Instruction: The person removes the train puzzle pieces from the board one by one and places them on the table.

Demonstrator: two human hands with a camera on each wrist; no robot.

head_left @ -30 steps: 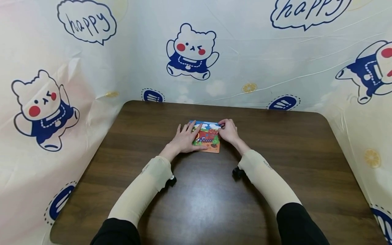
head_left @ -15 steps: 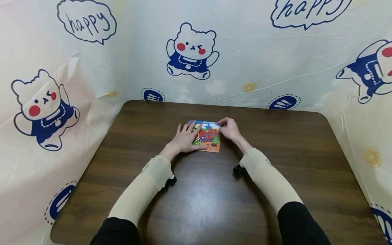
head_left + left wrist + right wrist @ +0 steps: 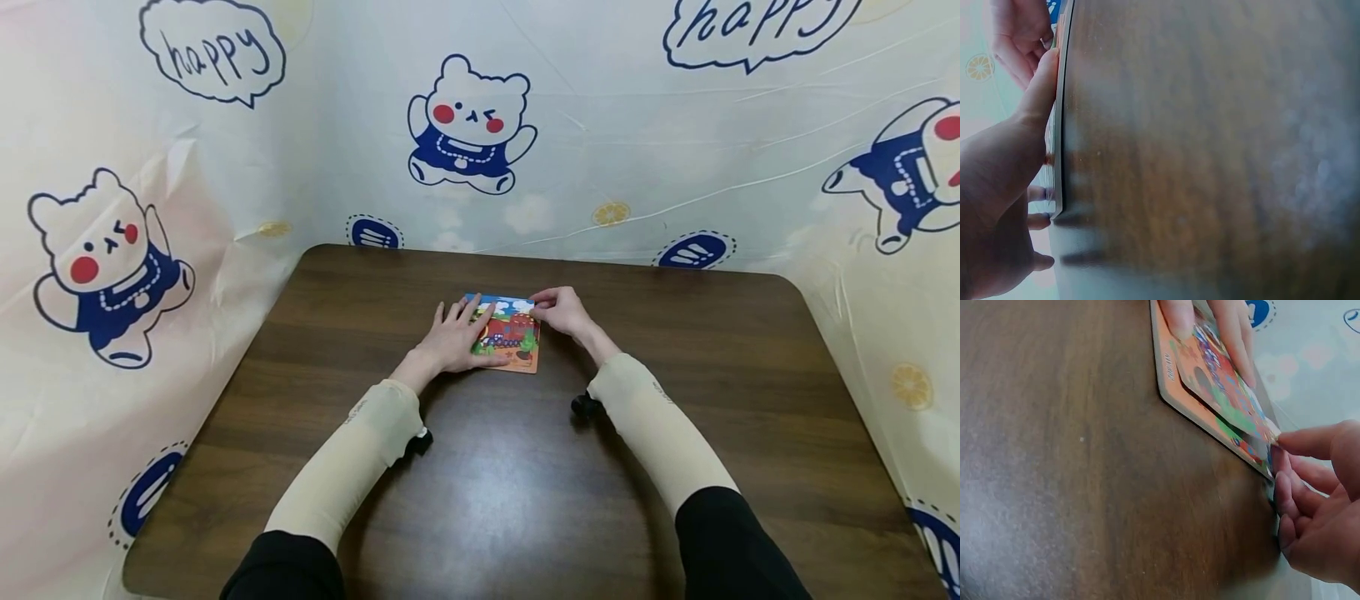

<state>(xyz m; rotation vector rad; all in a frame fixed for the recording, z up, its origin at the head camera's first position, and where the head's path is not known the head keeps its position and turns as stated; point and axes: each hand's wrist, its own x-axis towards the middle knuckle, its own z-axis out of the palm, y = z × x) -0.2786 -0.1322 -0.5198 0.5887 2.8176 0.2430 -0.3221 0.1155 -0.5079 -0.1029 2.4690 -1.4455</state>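
A flat board (image 3: 1169,387) with an orange border and a colourful picture lies on the table, towards its back. In the right wrist view, a thin picture sheet (image 3: 1227,400) stands slightly raised off the board along one side. My right hand (image 3: 564,312) pinches that sheet's edge at the upper right corner between thumb and fingers. My left hand (image 3: 452,340) rests spread over the board's left side, its thumb (image 3: 1041,84) along the near edge. The left fingers cover part of the picture.
The brown wooden table (image 3: 480,492) extends around the board on all sides. A pale curtain (image 3: 600,142) printed with cartoon bears hangs behind the table and at both sides.
My right hand's fingertips have shifted slightly left and up at the board's upper right corner. The left hand keeps its place on the board.
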